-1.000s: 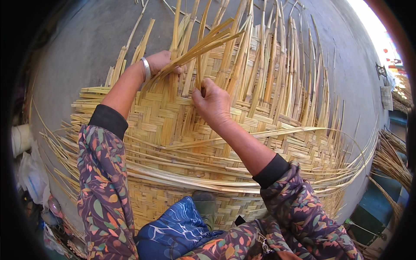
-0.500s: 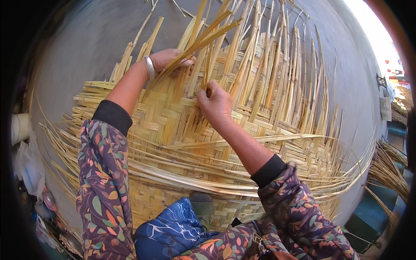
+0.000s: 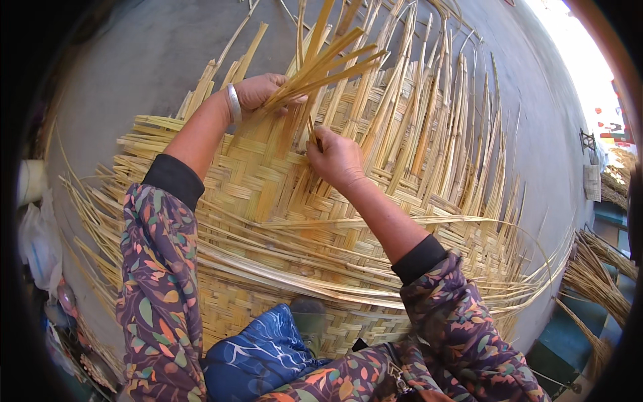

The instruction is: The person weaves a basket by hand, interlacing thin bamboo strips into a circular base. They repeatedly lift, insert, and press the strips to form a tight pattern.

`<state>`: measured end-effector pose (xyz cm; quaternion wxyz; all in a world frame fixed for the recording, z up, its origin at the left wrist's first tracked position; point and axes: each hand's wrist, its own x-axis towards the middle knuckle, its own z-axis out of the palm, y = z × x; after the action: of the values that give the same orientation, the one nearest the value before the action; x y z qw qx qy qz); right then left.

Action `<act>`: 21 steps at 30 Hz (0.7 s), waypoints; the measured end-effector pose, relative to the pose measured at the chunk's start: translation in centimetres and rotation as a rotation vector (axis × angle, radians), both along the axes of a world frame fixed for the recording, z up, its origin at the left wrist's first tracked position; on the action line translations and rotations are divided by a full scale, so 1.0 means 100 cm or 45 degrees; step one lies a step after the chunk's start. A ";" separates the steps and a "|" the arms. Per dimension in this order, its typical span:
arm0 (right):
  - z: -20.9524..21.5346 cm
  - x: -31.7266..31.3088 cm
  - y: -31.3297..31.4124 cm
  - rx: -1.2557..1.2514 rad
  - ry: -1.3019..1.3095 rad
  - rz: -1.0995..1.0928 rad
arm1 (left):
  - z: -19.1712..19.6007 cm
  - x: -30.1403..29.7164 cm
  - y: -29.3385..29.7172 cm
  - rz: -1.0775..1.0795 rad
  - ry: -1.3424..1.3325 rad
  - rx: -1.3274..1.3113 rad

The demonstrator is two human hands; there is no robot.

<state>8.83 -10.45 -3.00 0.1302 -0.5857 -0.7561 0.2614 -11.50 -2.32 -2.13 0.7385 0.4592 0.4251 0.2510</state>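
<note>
A large woven bamboo mat (image 3: 268, 194) lies on the grey ground, its far edge ending in many loose upright strips (image 3: 429, 127). My left hand (image 3: 261, 90), with a silver bracelet at the wrist, grips a bundle of lifted bamboo strips (image 3: 328, 63) and holds them raised off the mat. My right hand (image 3: 338, 157) sits just below that bundle, fingers pinched on a strip in the weave. Both sleeves are dark with a leaf pattern.
Long loose strips (image 3: 321, 224) curve across the near part of the mat. A blue patterned cloth (image 3: 261, 355) covers my lap. More bamboo bundles (image 3: 596, 275) lie at the right, white bags (image 3: 37, 241) at the left, and grey concrete ground (image 3: 134, 60) lies beyond.
My left hand has lifted the bundle of strips higher and more upright. My right hand has shifted slightly along the weave beneath it.
</note>
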 end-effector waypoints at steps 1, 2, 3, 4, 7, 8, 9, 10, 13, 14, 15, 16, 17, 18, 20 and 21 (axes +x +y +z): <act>0.002 0.001 0.005 -0.041 -0.064 0.055 | 0.002 -0.002 -0.004 0.087 -0.092 -0.011; 0.004 0.001 0.010 -0.090 -0.053 0.110 | 0.004 -0.004 -0.006 0.173 -0.183 -0.023; 0.006 0.003 0.016 -0.141 -0.049 0.160 | 0.003 -0.006 -0.005 0.246 -0.243 0.018; 0.008 0.005 0.019 -0.193 -0.045 0.211 | 0.001 -0.012 -0.005 0.320 -0.304 0.058; 0.010 0.007 0.027 -0.295 -0.049 0.271 | -0.009 -0.036 -0.003 0.569 -0.406 0.079; 0.011 0.007 0.030 -0.307 -0.051 0.303 | -0.015 -0.047 -0.001 0.659 -0.427 0.073; 0.006 0.006 0.033 -0.305 -0.039 0.332 | -0.023 -0.062 0.000 0.598 -0.524 0.111; 0.007 0.003 0.034 -0.309 -0.078 0.369 | -0.031 -0.073 -0.002 0.667 -0.414 0.084; 0.014 0.000 0.036 -0.312 -0.176 0.443 | -0.042 -0.092 -0.008 0.856 -0.080 0.013; 0.014 0.000 0.036 -0.303 -0.186 0.454 | -0.043 -0.097 -0.010 0.916 0.039 -0.004; 0.016 0.000 0.036 -0.290 -0.197 0.467 | -0.043 -0.102 -0.013 0.976 0.157 -0.018; 0.016 0.000 0.036 -0.276 -0.209 0.478 | -0.045 -0.111 -0.014 0.992 0.186 -0.024; 0.014 0.000 0.034 -0.249 -0.185 0.488 | -0.050 -0.121 -0.016 1.007 0.213 -0.029; 0.015 -0.001 0.033 -0.244 -0.182 0.486 | -0.053 -0.132 -0.017 1.026 0.243 -0.035; 0.017 -0.002 0.032 -0.233 -0.177 0.477 | -0.063 -0.145 -0.016 0.930 0.430 -0.017; 0.017 0.000 0.031 -0.221 -0.167 0.480 | -0.066 -0.142 -0.015 0.886 0.473 -0.030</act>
<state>8.80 -7.32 -1.34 -0.0215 -0.4587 -0.8338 0.3065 -25.74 -3.81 -8.69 0.5248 0.3168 0.6847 0.3942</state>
